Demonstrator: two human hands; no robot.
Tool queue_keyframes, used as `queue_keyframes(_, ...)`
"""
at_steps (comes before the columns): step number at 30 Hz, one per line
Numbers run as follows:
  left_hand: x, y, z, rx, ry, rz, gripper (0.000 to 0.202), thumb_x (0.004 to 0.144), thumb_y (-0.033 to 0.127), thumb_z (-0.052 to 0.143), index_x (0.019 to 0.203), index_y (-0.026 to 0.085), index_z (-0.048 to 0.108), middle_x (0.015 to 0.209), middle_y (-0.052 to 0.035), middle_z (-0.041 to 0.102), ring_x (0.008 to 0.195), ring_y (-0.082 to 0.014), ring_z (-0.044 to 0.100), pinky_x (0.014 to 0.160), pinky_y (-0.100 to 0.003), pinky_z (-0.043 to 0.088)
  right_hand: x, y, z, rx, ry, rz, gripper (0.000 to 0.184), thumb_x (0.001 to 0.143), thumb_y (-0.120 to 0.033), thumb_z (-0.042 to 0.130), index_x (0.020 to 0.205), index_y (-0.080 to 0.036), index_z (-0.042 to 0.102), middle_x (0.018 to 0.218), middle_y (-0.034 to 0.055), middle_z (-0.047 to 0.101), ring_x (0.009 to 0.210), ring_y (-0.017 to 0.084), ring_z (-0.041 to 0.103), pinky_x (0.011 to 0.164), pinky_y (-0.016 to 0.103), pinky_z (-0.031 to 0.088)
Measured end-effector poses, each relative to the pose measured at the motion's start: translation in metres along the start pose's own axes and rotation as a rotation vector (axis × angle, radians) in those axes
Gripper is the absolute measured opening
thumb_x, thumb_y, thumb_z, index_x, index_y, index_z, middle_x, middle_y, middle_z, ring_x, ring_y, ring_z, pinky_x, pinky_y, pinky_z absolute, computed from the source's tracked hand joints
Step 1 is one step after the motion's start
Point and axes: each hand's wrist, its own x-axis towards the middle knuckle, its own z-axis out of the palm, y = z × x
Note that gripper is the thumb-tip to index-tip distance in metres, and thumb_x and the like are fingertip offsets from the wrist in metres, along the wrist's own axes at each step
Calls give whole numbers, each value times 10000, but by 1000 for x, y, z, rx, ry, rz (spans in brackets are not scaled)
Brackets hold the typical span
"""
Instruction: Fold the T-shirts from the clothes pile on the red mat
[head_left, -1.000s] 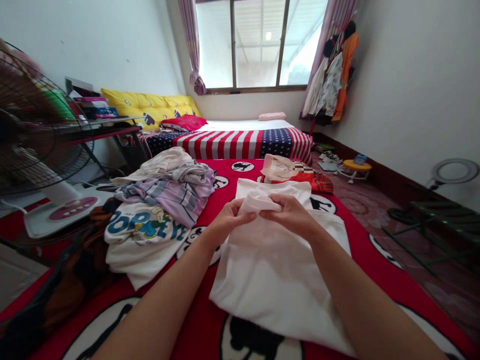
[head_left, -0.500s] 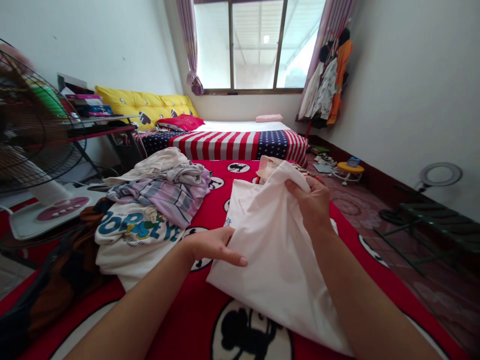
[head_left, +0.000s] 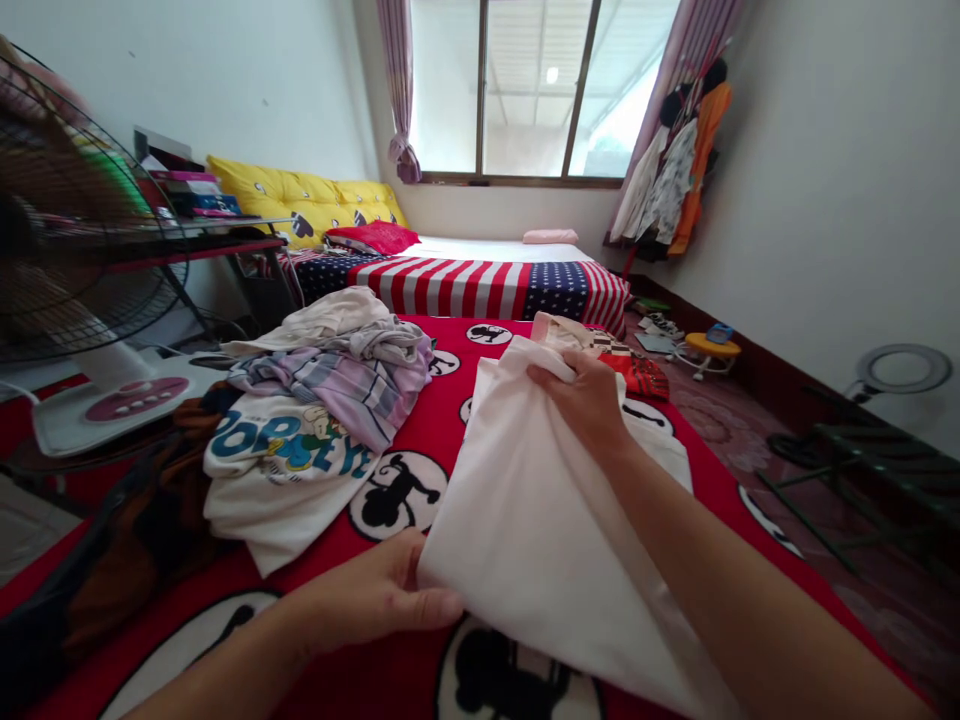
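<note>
White garment: it lay on the red patterned blanket [head_left: 435,425], in front of the person; the white garment [head_left: 540,520] was folded over itself, its far end bunched and raised, its near edge across a round monkey print.
Right hand: the right hand [head_left: 589,400] was closed on the bunched far end, thumb and fingers pinching the cloth.
Left hand: the left hand [head_left: 382,590] was partly open at the near left corner, thumb outstretched along the edge; some fingertips were hidden by cloth, so whether it gripped could not be told.
Clothes on the left: a loose heap, with a plaid shirt [head_left: 330,390] overlapping a white POPEYE top [head_left: 292,480]; nearer the person lay a brown and dark garment [head_left: 142,560].
Clothes beyond: a red garment [head_left: 637,375] and a pale peach one [head_left: 559,329] lay just past the white garment.
Left side: a fan [head_left: 139,400] stood beside the blanket.
Right side: a yellow stool [head_left: 712,347] and a ring light [head_left: 904,370] stood off the blanket.
Far end: a bed with a striped, starred cover [head_left: 465,287] sat below the window [head_left: 532,110].
</note>
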Motion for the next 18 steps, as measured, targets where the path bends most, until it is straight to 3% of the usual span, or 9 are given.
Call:
queue_keyframes(3,1,-4,10,-114,91,-20,426,812,522,629,983,149,741,893,-67,717,981,-273,625,1019,-402,397,9,11,26,-244,-158,-12,296,769,-506,654,743,-212,628,734,16,635,722,190,578,616,274,354)
queue_keyframes(6,-1,-10,18,-86,256,-14,436,822,544,601,986,164,739,836,-53,712,937,-272,624,1000,-398,414,1,28,51,-395,-301,39,285,790,-487,655,892,-222,637,926,54,679,861,225,613,673,292,387)
queue_keyframes(10,-9,-18,25,131,325,-21,389,830,514,600,970,176,733,878,-49,697,867,-249,613,937,-370,456,-16,43,70,-459,-300,61,399,816,-481,645,1087,-192,592,1082,94,649,1018,254,591,799,338,425)
queue_keyframes(15,-26,-14,23,523,349,1,288,859,446,568,963,261,762,1288,-66,588,1138,-280,550,1024,-349,401,-20,35,60,-403,-326,95,440,816,-379,650,1188,-160,559,1180,135,608,1120,288,548,919,416,419)
queue_keyframes(18,-35,0,13,739,360,16,208,793,433,641,891,310,776,1189,-51,658,1063,-270,608,932,-305,458,-22,29,29,-171,-289,109,502,776,-284,673,1241,-165,526,1265,135,570,1110,254,568,922,389,446)
